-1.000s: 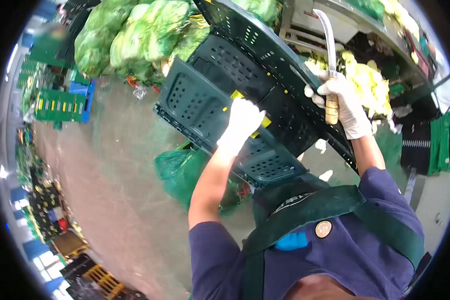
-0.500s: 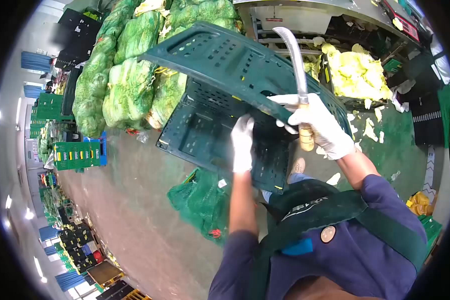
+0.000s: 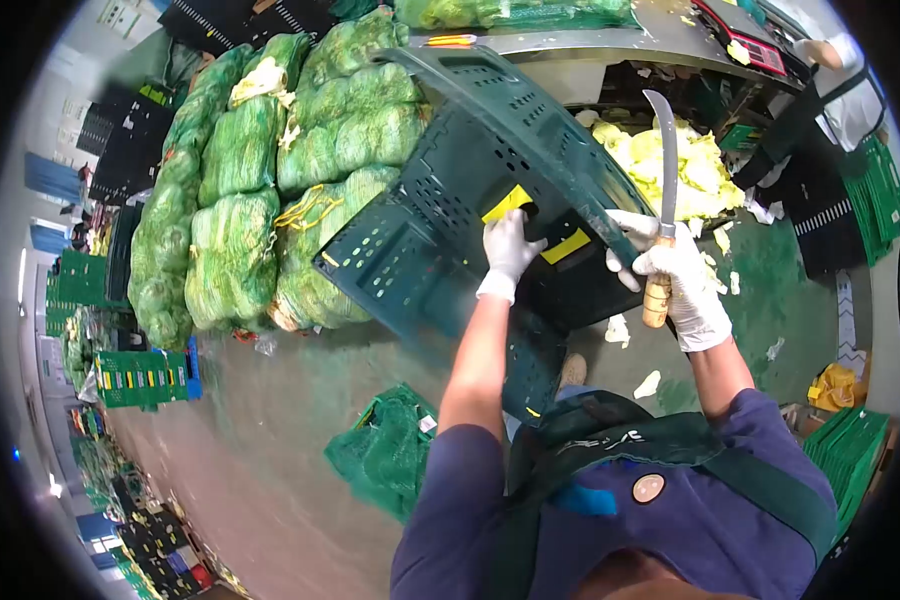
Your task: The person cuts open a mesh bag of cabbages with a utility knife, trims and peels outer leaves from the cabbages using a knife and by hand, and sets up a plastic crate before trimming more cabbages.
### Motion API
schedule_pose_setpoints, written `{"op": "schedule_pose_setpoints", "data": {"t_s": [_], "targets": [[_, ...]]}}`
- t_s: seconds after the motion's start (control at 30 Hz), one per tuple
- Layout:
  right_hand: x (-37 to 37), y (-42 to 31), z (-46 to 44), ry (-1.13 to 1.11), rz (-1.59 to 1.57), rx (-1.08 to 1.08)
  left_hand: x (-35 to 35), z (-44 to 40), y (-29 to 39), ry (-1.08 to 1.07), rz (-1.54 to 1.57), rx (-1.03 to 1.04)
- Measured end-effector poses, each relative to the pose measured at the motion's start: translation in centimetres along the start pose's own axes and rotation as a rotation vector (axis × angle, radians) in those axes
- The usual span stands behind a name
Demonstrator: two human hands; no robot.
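Note:
My right hand (image 3: 678,280), in a white glove, is closed round the wooden handle of a curved knife (image 3: 667,160), blade up. Its fingers also touch the side wall of a dark green crate (image 3: 410,250), which is tilted in front of me. My left hand (image 3: 510,245), gloved too, is inside the crate at the perforated wall, its fingertips on a yellow label (image 3: 510,203). A second yellow label (image 3: 566,246) shows just to the right of that hand.
Net bags of leafy vegetables (image 3: 232,250) are stacked at the left. Loose pale leaves (image 3: 698,175) lie heaped beneath a metal table (image 3: 620,38). On the floor is a green net (image 3: 385,450). Another person (image 3: 838,110) stands at the upper right. Green crates (image 3: 850,465) are at the right.
The crate has been swung open and tipped so its inside faces me more. My left hand has moved from the near wall to the inner wall's label. My right hand still holds the knife.

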State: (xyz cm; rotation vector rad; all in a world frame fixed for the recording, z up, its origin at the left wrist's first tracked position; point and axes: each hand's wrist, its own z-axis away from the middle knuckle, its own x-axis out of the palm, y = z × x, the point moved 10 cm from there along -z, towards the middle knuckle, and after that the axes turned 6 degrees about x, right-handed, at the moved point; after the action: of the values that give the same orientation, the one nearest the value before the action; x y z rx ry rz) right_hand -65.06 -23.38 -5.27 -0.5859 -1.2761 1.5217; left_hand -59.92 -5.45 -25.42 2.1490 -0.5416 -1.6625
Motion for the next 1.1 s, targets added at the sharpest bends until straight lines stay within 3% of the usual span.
{"op": "schedule_pose_setpoints", "data": {"t_s": [0.07,0.1,0.2,0.27,0.33,0.37,0.47,0.5,0.57,0.63,0.67,0.73,0.8,0.87,0.93,1.0,1.1], "targets": [[-2.3,0.2,-0.3,0.032,-0.028,-0.017,-4.1,1.6,2.1,0.224,-0.078,0.206],[-3.7,0.6,-0.5,0.056,-0.057,-0.018,-4.5,1.2,0.3,0.201,-0.169,0.094],[-6.7,1.9,0.3,0.131,-0.106,-0.001,-16.5,-0.8,-0.2,0.343,-0.055,0.1],[-9.3,3.4,1.5,0.118,0.086,0.026,-23.1,-4.3,-0.4,0.176,0.284,-0.186],[-14.2,4.8,1.6,0.191,0.135,-0.05,-23.3,-6.9,3.4,0.033,-0.162,0.065],[-15.9,6.5,1.6,0.184,0.109,0.043,-23.2,-7.9,6.5,-0.016,-0.271,0.164],[-18.2,8.7,1.8,0.348,0.146,0.018,-21.7,-10.0,12.3,-0.199,-0.198,0.257],[-19.0,11.2,0.7,0.247,-0.05,-0.077,-21.1,-10.0,14.2,-0.21,-0.305,0.375],[-23.7,12.7,2.9,0.608,0.116,-0.222,-19.7,-8.9,18.0,-0.353,-0.451,0.496],[-22.0,11.3,6.7,0.827,0.028,-0.258,-18.8,-8.3,19.8,-0.435,-0.474,0.53],[-18.7,10.5,7.1,0.656,0.221,-0.206,-18.8,-8.5,20.2,-0.445,-0.476,0.535],[-13.5,13.1,6.9,0.466,0.057,-0.304,-20.1,-9.6,21.4,-0.386,-0.551,0.535],[-8.6,18.9,4.9,0.19,-0.062,0.089,-21.9,-10.3,22.5,-0.346,-0.582,0.564],[-5.2,24.4,0.1,0.068,-0.071,0.144,-23.9,-11.0,23.1,-0.363,-0.658,0.46],[-2.4,19.8,-4.0,0.119,0.606,-0.392,-26.1,-11.5,23.9,-0.347,-0.727,0.454],[0.7,17.4,-8.5,0.226,1.035,-0.65,-28.7,-11.7,24.4,-0.207,-0.673,0.536],[4.1,13.5,-14.2,0.205,1.299,-0.835,-31.0,-11.7,23.1,-0.31,-0.602,0.291]]}}
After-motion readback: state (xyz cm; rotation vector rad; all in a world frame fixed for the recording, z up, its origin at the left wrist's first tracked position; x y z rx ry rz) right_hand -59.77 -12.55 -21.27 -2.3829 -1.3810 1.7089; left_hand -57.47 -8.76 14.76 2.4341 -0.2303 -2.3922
